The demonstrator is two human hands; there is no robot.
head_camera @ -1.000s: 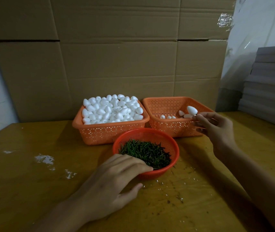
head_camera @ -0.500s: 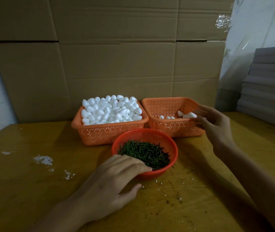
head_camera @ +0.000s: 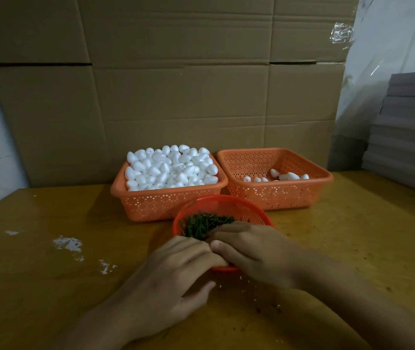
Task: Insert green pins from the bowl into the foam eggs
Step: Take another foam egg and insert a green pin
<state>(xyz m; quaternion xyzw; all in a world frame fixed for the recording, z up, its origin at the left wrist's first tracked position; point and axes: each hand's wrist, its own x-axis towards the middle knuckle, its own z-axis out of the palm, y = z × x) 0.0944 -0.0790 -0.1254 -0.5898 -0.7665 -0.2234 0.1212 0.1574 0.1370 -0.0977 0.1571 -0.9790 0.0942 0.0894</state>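
A round red bowl (head_camera: 229, 199) of green pins (head_camera: 202, 223) stands at the table's middle. My left hand (head_camera: 176, 274) rests on the bowl's near rim, fingers loosely laid over it and holding nothing. My right hand (head_camera: 256, 251) reaches into the bowl from the right, thumb and forefinger drawn together at the pins beside my left fingers; whether a pin sits between them is hidden. White foam eggs (head_camera: 173, 168) are heaped in the left orange basket (head_camera: 166, 205). A few foam eggs (head_camera: 287, 176) lie in the right orange basket (head_camera: 277, 195).
Flattened cardboard boxes (head_camera: 176, 97) wall off the back of the yellow-brown table (head_camera: 50, 286). A stack of grey sheets (head_camera: 408, 137) sits at the right edge. White foam crumbs (head_camera: 67, 243) lie on the left, and small specks around the bowl.
My right hand let a foam egg go into the right basket, then came back and down to the pin bowl. My left hand stayed on the bowl's rim.
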